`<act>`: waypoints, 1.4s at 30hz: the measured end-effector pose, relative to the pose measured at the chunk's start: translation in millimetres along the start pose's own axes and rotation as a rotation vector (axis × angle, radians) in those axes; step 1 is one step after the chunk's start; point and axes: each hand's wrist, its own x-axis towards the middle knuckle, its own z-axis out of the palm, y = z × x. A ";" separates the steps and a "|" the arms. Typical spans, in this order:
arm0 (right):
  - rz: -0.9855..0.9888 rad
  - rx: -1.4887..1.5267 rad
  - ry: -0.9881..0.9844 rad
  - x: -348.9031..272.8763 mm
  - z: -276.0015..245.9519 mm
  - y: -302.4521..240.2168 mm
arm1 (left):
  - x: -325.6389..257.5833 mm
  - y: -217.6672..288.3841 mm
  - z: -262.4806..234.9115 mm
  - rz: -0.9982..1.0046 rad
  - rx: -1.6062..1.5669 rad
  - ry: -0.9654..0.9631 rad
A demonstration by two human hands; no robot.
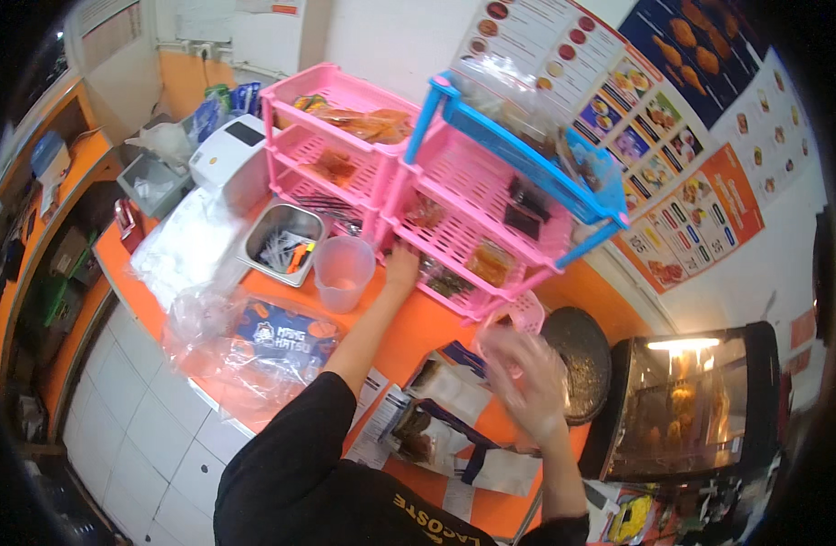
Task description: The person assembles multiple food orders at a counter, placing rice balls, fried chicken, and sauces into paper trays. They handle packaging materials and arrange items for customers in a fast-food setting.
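My left hand [402,264] reaches to the bottom of the pink shelf rack [372,225], beside a post and the lowest tier. Its fingertips are partly hidden there. My right hand [530,387] is raised over the orange counter, blurred, with its fingers apart and nothing visible in them. Just behind it stands a small pink basket [525,314]. Below and left of that hand lie open paper food pouches [450,391], some with dark contents. Bagged food [491,264] sits on the rack's lower tier near my left hand.
A clear plastic jug [343,273] and a steel container of small items [281,246] stand left of my left arm. Plastic wrapping [208,337] covers a blue printed pack [286,332]. On the right are a round dark pan [577,364] and a lit food warmer [682,409].
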 end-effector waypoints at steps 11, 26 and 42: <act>-0.148 -0.529 -0.106 375.7 151.7 -87.2 | 32.8 -27.4 -16.1 -0.320 -0.319 -0.352; -0.108 0.463 0.045 155.5 22.1 -75.4 | 1.6 -10.2 -36.9 -0.131 -0.696 0.200; 0.146 0.739 -0.015 -23.8 -6.7 -37.4 | -200.9 51.6 -319.4 -0.292 -2.160 -0.342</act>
